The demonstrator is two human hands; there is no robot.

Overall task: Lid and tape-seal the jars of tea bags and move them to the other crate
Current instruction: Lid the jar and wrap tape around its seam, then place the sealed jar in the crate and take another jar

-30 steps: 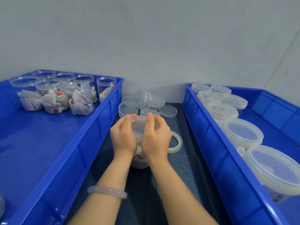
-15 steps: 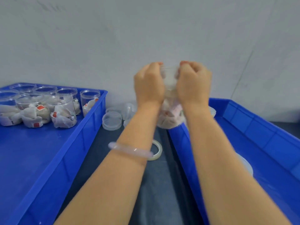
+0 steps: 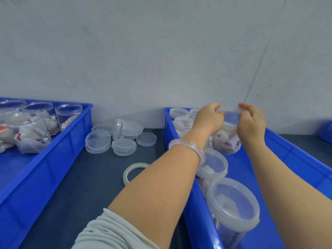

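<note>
2 crates [image 3: 53,159] flank a dark tabletop [image 3: 89,186] below a grey wall [image 3: 143,51].

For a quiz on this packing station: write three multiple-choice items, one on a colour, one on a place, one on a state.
1. The left crate and right crate are: A red; B blue; C green.
2. The tape roll lies: A in the left crate; B on the table; C in the right crate.
3. The held jar is: A lidded; B lidless; C empty.
Answers: 1 B, both walls are blue; 2 B, it lies between the crates; 3 A, a lid caps it between left hand and right hand.
</note>
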